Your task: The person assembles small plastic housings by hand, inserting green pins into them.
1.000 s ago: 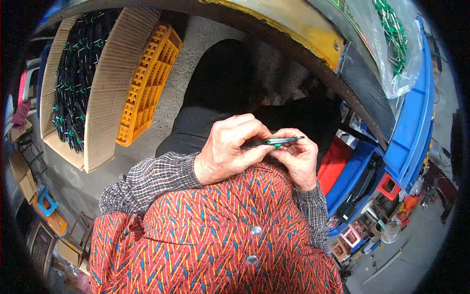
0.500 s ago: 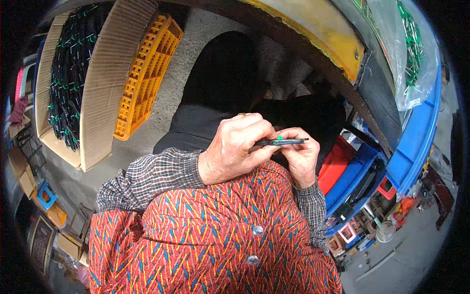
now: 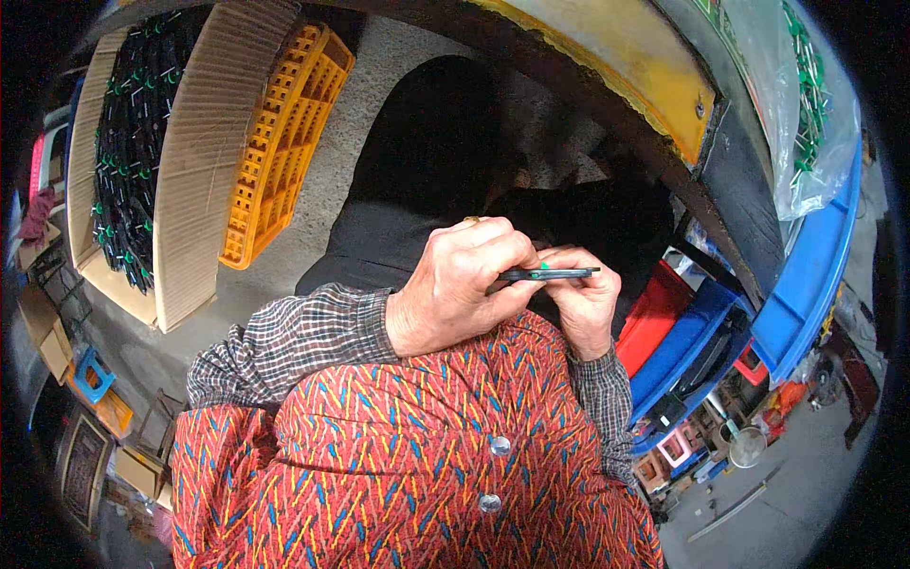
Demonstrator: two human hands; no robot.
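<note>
Above my lap, my left hand (image 3: 464, 280) pinches the near end of a slim black piece (image 3: 559, 273) between thumb and fingers. A small green part (image 3: 543, 266) shows on its upper side, close to my fingertips. My right hand (image 3: 586, 299) is closed on the far end of the same piece, with its thumb and index finger along it. The piece lies almost level, pointing right. Its exact kind cannot be made out, and my left fingers hide one end.
To the left stands a cardboard box (image 3: 204, 161) full of black pieces with green parts (image 3: 137, 152). Beside it leans an orange plastic crate (image 3: 284, 152). On the right are a clear bag of green parts (image 3: 808, 104), a blue tray (image 3: 806, 275), red and blue bins (image 3: 654, 318), and a worn yellow-edged bench (image 3: 645, 76).
Both hands keep their hold on the black piece and have barely moved. The green part shows slightly less above it. The surroundings have shifted a little in view.
</note>
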